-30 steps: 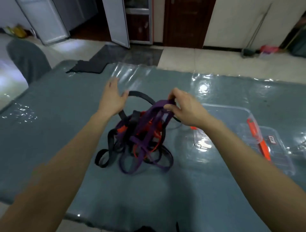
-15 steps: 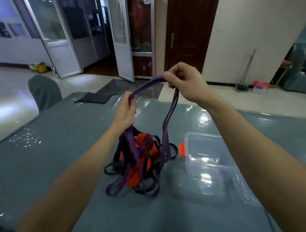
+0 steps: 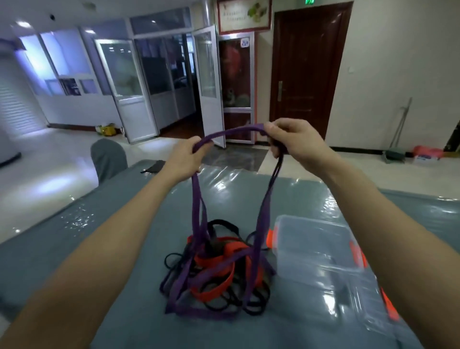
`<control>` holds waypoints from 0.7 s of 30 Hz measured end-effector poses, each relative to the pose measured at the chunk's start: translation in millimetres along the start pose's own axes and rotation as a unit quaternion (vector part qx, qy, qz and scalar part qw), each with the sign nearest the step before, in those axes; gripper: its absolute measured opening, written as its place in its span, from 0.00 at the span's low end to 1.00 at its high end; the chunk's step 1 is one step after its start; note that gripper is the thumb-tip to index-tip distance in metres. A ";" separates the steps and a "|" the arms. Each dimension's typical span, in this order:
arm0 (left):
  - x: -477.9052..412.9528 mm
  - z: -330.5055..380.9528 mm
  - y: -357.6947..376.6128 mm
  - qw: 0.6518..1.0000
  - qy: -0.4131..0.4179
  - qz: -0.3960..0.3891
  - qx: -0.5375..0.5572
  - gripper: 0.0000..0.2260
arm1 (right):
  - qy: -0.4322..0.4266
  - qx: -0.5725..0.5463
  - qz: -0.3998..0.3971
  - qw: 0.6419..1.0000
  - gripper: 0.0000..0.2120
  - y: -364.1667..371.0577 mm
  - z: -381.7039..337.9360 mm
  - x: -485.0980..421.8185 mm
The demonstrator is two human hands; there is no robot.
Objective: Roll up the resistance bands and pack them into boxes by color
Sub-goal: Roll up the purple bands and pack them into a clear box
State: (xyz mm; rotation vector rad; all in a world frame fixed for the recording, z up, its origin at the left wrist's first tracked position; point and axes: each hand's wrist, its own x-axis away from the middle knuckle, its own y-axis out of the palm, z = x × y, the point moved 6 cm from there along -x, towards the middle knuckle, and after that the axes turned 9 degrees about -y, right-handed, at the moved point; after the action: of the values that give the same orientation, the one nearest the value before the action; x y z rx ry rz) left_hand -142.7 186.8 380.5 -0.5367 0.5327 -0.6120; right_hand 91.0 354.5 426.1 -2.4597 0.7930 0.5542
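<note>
The band pile lies on the surface, a box just right of it, a chair behind the far-left edge.

purple band: bit is hiding inside right hand
clear box: below that hand, forearm is covering its edge

hands: both raised | left hand: fingers curled, gripping | right hand: pinching

No text can be read: the green sign over the door and the poster are too blurred.
</note>
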 end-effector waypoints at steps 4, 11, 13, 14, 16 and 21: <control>18.9 13.0 -1.6 0.998 0.019 0.066 -0.018 0.13 | 0.041 0.019 -0.035 0.998 0.36 6.2 17.2 18.3; 68.3 6.2 -10.5 0.983 0.121 0.029 -0.133 0.08 | 0.126 -0.166 -0.036 0.977 0.20 11.6 88.7 85.9; 84.4 -20.3 14.8 0.982 0.044 -0.075 -0.167 0.06 | 0.105 -0.238 -0.004 0.966 0.18 7.9 77.2 87.9; 97.4 -37.9 31.6 0.973 -0.015 -0.151 -0.174 0.10 | 0.087 -0.220 -0.009 0.971 0.18 7.5 70.5 89.9; 115.7 -59.7 53.0 0.956 -0.076 -0.222 -0.177 0.12 | 0.053 -0.107 -0.043 0.992 0.21 11.1 60.7 98.0; 65.9 -6.1 -7.6 0.994 0.061 -0.002 -0.090 0.11 | 0.138 0.100 -0.144 0.975 0.25 31.4 82.2 125.6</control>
State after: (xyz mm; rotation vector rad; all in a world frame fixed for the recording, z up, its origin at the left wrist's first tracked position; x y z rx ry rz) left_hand -103.5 136.7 360.8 -0.6733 0.7061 -0.6061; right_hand 147.0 325.2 286.3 -2.4293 0.5460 0.0247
